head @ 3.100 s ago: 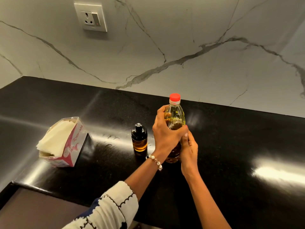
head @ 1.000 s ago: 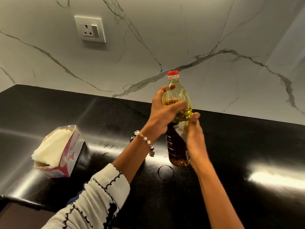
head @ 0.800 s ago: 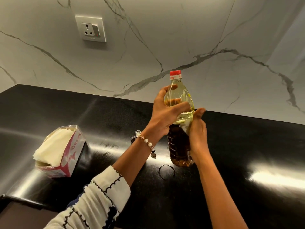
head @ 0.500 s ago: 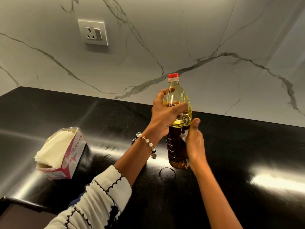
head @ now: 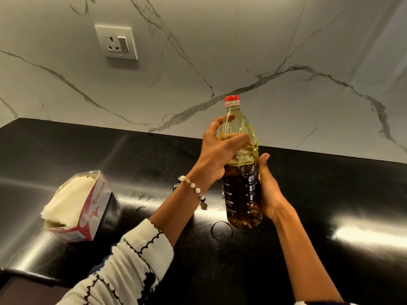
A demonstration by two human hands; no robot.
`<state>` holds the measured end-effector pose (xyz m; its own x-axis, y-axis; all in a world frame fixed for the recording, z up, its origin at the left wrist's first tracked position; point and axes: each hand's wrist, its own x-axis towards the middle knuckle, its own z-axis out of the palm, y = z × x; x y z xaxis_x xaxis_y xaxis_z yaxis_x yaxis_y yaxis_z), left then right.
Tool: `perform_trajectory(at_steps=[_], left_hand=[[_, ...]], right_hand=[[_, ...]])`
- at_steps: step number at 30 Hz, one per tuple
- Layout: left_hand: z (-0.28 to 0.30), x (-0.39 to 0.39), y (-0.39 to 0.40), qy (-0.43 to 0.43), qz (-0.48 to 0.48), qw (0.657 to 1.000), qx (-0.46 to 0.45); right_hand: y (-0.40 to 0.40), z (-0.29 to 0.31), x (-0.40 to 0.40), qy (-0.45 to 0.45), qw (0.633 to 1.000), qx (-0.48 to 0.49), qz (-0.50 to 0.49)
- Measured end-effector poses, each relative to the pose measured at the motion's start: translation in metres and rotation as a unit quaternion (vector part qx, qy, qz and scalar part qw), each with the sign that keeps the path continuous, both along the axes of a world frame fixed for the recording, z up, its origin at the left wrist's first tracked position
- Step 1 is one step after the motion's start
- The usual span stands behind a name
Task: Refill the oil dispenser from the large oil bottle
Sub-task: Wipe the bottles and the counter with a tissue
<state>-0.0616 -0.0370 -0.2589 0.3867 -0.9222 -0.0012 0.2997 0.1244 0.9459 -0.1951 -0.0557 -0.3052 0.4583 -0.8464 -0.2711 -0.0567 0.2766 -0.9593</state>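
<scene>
Holding the large oil bottle (head: pixel 241 172) upright above the black desk (head: pixel 330 194), you have both hands on it. Your left hand (head: pixel 217 150) has its grip clamped around the bottle's shoulder, fingers wrapped across the clear upper part below the red cap (head: pixel 232 100), which is on. Your right hand (head: pixel 268 190) has its grip closed against the lower body, thumb pointing up along the side. An oily ring mark (head: pixel 221 230) shows on the desk just below the bottle's base. A tissue box (head: pixel 77 208) lies well to the left.
</scene>
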Motion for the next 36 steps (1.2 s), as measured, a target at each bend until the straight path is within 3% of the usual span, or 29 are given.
perform_trajectory(at_steps=[6,8,12,16,19,24,27,30,33,36], left_hand=[[-0.005,-0.004,-0.003,-0.056,0.032,0.998,0.009],[-0.002,-0.005,-0.004,-0.061,0.029,0.998,0.000],[0.003,-0.005,-0.005,-0.020,0.011,1.000,-0.014],[0.003,-0.004,-0.008,0.015,0.017,1.000,-0.015],[-0.002,-0.003,-0.005,0.028,0.017,0.999,-0.005],[-0.012,-0.007,-0.006,0.004,0.050,0.999,0.007],[-0.013,-0.011,-0.007,-0.024,0.092,0.995,0.010],[-0.016,-0.009,-0.008,-0.046,0.111,0.993,-0.002],[-0.015,-0.003,-0.005,-0.032,0.097,0.995,-0.003],[-0.012,0.004,-0.004,0.015,0.066,0.998,-0.009]], right_hand=[[0.032,-0.013,0.031,0.098,0.961,-0.162,-0.204],[0.027,-0.010,0.030,0.098,0.955,-0.177,-0.216],[-0.003,0.012,0.012,0.011,0.991,-0.113,-0.067],[-0.021,0.001,-0.002,-0.011,0.999,0.003,0.047],[-0.016,-0.008,-0.004,-0.010,0.998,0.028,0.054],[0.009,-0.011,0.016,0.083,0.985,-0.112,-0.102],[0.022,-0.026,0.035,0.153,0.928,-0.235,-0.244],[0.032,-0.046,0.038,0.168,0.888,-0.356,-0.239],[0.019,-0.048,0.023,0.111,0.937,-0.276,-0.184],[0.000,-0.029,0.010,0.047,0.992,-0.109,-0.039]])
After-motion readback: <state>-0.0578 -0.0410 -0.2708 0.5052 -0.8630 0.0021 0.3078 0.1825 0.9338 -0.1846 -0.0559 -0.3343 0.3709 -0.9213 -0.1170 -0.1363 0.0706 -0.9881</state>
